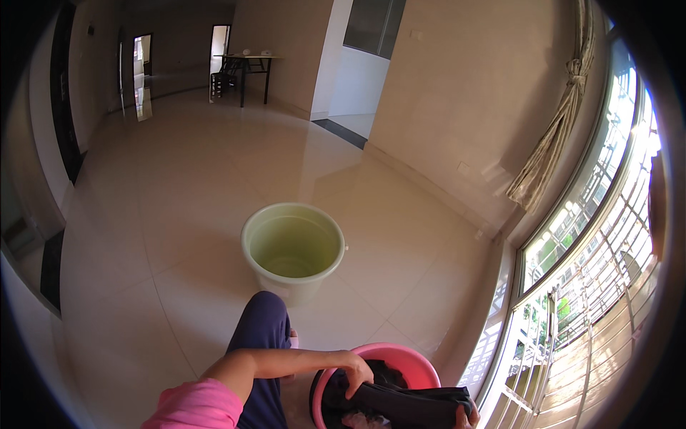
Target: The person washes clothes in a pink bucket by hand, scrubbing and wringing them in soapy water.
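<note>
My left hand (359, 374) reaches across to the right and grips one end of a dark folded garment (412, 405). At the picture's lower right, my right hand (467, 417) holds the garment's other end. The cloth is stretched between both hands above a pink plastic basin (423, 370). Inside the basin lie more dark clothes (335, 394) and a pale, crumpled piece of fabric (367, 420). The basin's near side is cut off by the frame and partly covered by the garment.
A pale green bucket (292, 244) stands on the glossy tiled floor (203, 177) beyond my knee (265, 311). To the right runs a barred window (584, 289) with a knotted curtain (557, 134). Far back are a folding table (252, 57) and stacked stools (221, 83).
</note>
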A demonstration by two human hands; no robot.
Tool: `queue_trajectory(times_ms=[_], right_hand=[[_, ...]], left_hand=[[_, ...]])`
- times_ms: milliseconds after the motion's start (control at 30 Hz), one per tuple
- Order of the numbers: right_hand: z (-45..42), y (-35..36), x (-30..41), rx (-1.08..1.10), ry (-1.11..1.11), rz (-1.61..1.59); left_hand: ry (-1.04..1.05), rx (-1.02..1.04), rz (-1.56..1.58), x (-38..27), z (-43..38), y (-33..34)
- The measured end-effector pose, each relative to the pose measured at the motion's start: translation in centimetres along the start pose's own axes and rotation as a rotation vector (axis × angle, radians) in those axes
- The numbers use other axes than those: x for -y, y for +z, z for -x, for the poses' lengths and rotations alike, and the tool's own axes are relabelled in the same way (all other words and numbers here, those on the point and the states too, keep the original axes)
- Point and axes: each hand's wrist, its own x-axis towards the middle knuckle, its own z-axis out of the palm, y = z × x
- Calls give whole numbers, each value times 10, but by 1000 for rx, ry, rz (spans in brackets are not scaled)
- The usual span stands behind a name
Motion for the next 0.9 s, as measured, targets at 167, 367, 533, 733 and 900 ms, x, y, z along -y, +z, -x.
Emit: queue_trajectory(times_ms=[167, 367, 533, 733, 900], right_hand=[[-2, -20, 0, 49, -81, 35], [-6, -24, -4, 35, -91, 90], [-28, -10, -26, 201, -104, 14], [-74, 25, -136, 276, -188, 736], [-62, 55, -221, 392, -10, 1195]], left_hand=[[7, -307, -316, -21, 23, -34], [143, -526, -337, -34, 45, -62], [164, -897, 209, -23, -2, -38], [-67, -1236, 125, 13, -102, 15], [-423, -565, -200, 11, -108, 61]])
